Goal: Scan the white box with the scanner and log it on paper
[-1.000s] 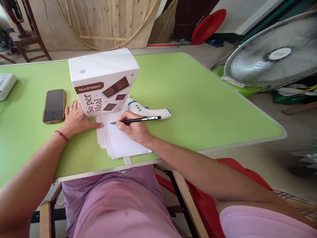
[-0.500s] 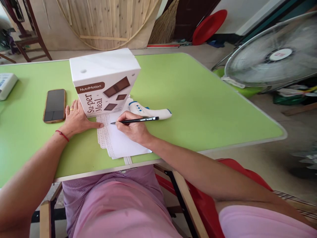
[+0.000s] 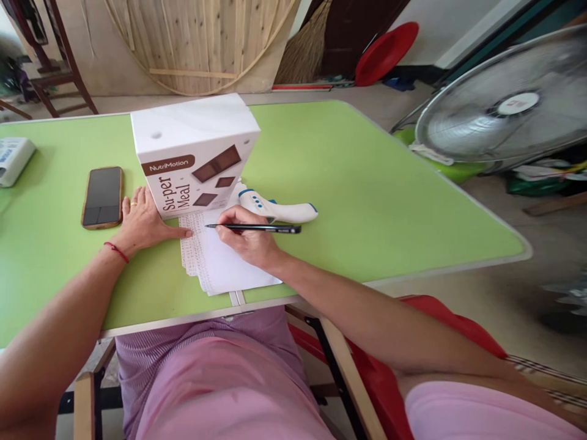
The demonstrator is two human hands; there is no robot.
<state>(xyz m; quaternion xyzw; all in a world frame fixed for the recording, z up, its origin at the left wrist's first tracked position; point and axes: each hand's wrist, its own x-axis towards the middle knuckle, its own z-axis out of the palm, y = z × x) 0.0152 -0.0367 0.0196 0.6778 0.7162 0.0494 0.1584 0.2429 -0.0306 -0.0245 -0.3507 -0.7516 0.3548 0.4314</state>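
Between the thumb and fingers of my right hand (image 3: 250, 241) is a black pen (image 3: 275, 228), its tip over the written lines on the top sheet of paper (image 3: 229, 269). Several sheets lie fanned out beneath, their left edges covered in small writing. My left hand (image 3: 144, 220) rests flat on the table, fingers spread, the thumb on the sheets' left edge. A white NutriMotion box (image 3: 197, 162) stands upright just beyond the paper, next to my left fingers. Behind my right hand lies a white and blue infrared thermometer (image 3: 288, 212), partly hidden by the hand and box.
The green table (image 3: 367, 195) carries a phone (image 3: 103, 197) left of my left hand and a white device (image 3: 13, 160) at the far left. A large fan (image 3: 509, 104) stands off the table's right side. A red stool (image 3: 426, 305) is beside my chair.
The pen's back end has swung slightly down and to the right, so the pen lies more level. My left hand stays in place on the table.
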